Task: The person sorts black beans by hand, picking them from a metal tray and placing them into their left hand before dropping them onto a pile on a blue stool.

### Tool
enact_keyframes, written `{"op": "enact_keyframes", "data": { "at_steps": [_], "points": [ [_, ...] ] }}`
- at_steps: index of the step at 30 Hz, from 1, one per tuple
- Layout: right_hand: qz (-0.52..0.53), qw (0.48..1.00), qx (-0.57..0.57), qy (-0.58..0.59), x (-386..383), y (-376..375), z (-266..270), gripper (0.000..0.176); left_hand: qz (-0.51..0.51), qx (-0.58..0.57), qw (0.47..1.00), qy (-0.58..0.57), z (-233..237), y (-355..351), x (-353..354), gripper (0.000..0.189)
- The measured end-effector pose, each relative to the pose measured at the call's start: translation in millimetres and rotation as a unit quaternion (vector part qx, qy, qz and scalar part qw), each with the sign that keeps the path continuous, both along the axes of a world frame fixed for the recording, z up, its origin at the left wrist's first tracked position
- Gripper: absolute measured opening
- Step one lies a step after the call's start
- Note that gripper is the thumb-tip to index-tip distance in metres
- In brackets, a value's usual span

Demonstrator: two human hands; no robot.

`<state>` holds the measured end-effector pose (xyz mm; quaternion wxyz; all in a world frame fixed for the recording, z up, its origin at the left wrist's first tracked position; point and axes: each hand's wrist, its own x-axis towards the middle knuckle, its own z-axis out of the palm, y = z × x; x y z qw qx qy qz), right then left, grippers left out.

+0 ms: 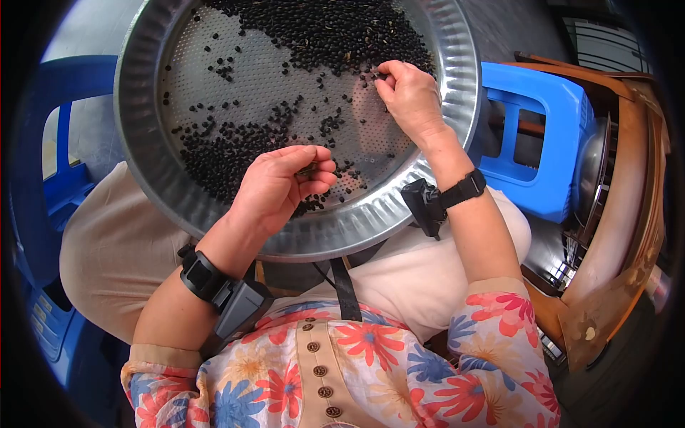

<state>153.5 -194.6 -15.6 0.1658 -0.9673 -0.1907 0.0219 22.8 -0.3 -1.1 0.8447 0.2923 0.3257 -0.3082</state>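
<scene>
Black beans [307, 32] by right hand [412, 96]

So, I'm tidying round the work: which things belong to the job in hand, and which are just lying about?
In use:
- metal tray with holes
- black beans
- small bits in the left hand

Lying about, I think:
- brown panels, far right
- blue stools, unless they prop the tray

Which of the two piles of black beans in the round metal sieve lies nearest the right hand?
The far pile: the right hand is at its edge, while the near-left pile is farther off.
</scene>
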Motion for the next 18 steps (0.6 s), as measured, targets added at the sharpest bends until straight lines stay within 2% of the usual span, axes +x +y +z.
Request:
{"op": "enact_keyframes", "data": {
  "at_steps": [18],
  "points": [
    [-0.003,0.999,-0.035,0.034,1.5,8.0,2.6,0.013,0.001,-0.011,1.000,-0.012,-1.8,2.1,-2.0,0.022]
  ]
}}
